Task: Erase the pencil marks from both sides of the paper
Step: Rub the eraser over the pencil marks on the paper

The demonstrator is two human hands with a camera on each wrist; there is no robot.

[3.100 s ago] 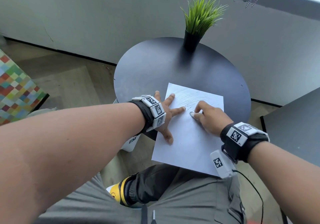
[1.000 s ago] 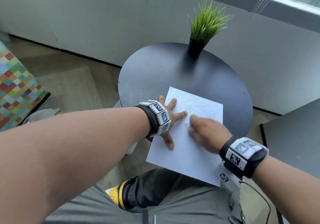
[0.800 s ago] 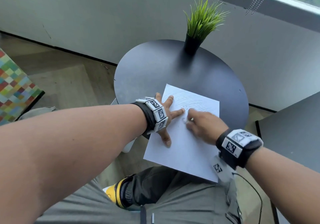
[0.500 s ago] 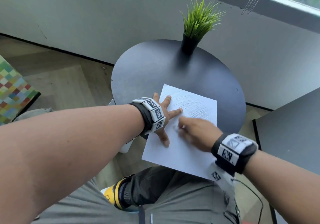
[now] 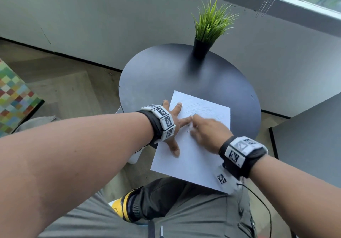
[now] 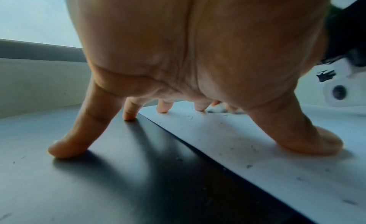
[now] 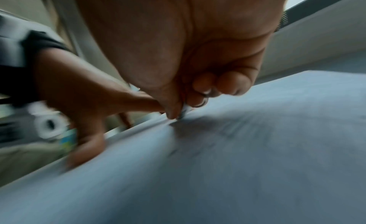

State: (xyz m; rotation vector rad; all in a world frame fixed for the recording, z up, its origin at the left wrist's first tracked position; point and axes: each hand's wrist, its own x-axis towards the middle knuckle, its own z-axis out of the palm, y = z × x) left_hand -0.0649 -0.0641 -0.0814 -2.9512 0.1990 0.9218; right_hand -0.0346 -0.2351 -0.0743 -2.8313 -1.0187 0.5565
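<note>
A white sheet of paper [image 5: 191, 156] lies on the round black table [image 5: 166, 75], its near edge hanging over my lap. Faint pencil scribbles [image 5: 204, 108] cover its far part. My left hand [image 5: 175, 125] presses the sheet's left edge with spread, straight fingers [image 6: 309, 139]; the two outer fingers rest on the table. My right hand [image 5: 204, 132] pinches a small white eraser [image 7: 185, 110] between thumb and fingertips and holds it against the paper [image 7: 237, 149], right beside the left index finger. Dark eraser crumbs [image 6: 247, 164] dot the paper [image 6: 257, 149].
A green grass plant in a black pot [image 5: 201, 47] stands at the table's far edge. A second dark tabletop [image 5: 313, 141] is at the right. A colourful chequered cushion [image 5: 13, 97] sits at the left on the wooden floor. My lap is below the paper.
My right hand has rubbed the eraser back and forth over the scribbles and now sits further left, touching the left index finger. The left hand stays pressed on the paper.
</note>
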